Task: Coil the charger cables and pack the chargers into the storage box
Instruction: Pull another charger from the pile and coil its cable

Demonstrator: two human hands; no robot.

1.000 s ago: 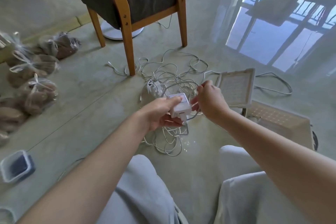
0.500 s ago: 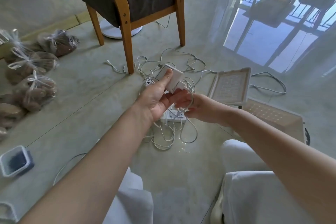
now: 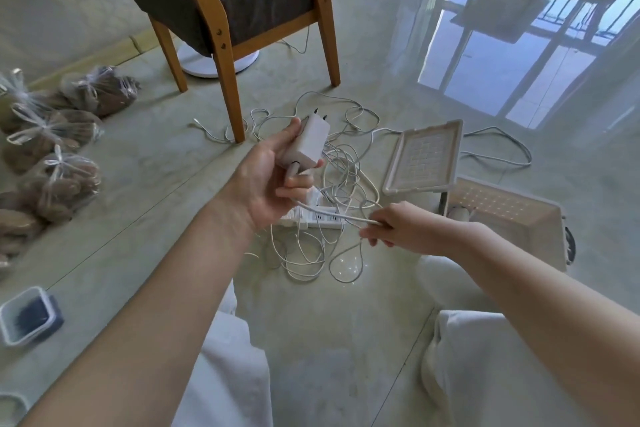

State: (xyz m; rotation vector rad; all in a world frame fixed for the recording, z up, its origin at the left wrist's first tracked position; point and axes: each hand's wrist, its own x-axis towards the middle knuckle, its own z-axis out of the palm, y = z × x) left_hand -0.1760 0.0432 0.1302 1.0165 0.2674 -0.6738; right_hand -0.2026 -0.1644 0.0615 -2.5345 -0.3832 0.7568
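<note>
Above the tangle of cables on the floor, the left hand grips a white charger, prongs pointing to the far side. Its cable runs right to the right hand, which pinches it in curled fingers. A power strip lies beneath. The storage box sits at the right, lid raised.

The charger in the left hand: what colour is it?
White, with dark prongs, in the head view; left hand grips the charger, right hand pinches its cable.
</note>
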